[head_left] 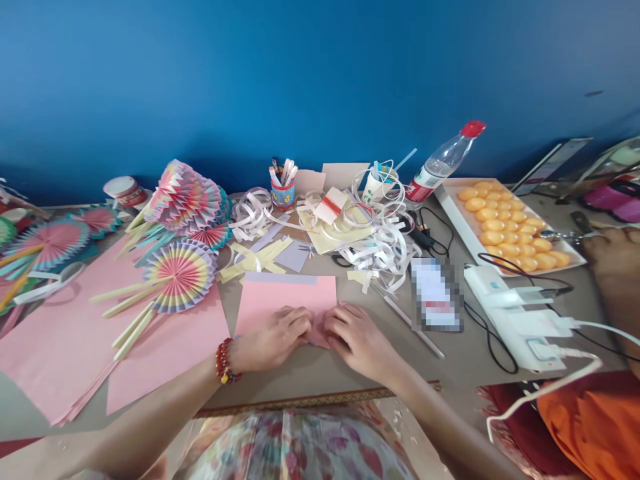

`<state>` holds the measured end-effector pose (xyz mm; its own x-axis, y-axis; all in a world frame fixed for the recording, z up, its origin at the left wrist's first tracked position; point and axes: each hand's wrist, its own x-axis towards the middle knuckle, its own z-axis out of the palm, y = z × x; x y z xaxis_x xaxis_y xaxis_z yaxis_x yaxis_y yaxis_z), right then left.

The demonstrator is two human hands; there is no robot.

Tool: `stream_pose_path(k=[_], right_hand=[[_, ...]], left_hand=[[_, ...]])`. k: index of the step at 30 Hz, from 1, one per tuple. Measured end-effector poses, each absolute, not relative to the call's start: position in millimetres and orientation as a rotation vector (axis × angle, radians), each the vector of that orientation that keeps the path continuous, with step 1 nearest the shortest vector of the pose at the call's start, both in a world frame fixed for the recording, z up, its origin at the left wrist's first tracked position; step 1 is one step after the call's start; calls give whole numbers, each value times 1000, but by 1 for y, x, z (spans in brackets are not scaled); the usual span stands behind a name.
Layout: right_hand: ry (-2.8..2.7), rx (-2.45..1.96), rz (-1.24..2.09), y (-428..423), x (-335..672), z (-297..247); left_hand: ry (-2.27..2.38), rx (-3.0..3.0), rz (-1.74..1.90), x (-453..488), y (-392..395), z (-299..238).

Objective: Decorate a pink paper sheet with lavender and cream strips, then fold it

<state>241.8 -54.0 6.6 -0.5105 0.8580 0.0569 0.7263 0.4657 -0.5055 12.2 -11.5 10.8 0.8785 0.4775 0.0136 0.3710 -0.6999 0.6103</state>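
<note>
A pink sheet of paper [287,297] lies on the table in front of me, partly folded along its near edge. My left hand [274,339] rests on the near edge of the sheet, fingers curled and pinching the fold. Close beside it, my right hand [356,337] pinches the same folded edge, so the fingertips of both hands meet in the middle. A red bead bracelet [225,361] circles my left wrist.
A stack of pink sheets [60,353] and pleated paper fans [177,273] lie at the left. White paper strips [380,247], a pen cup [283,190], a bottle [443,160], a tray of yellow pieces [505,227], a power strip [510,313] and another person's hand [613,257] are at the right.
</note>
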Motion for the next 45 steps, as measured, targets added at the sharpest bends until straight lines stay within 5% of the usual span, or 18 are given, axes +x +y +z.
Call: stream_pose_path(k=[45], right_hand=[[-2149,-1276,636,-68,249,3]], left_hand=[[439,2270,254,-2,1,8]])
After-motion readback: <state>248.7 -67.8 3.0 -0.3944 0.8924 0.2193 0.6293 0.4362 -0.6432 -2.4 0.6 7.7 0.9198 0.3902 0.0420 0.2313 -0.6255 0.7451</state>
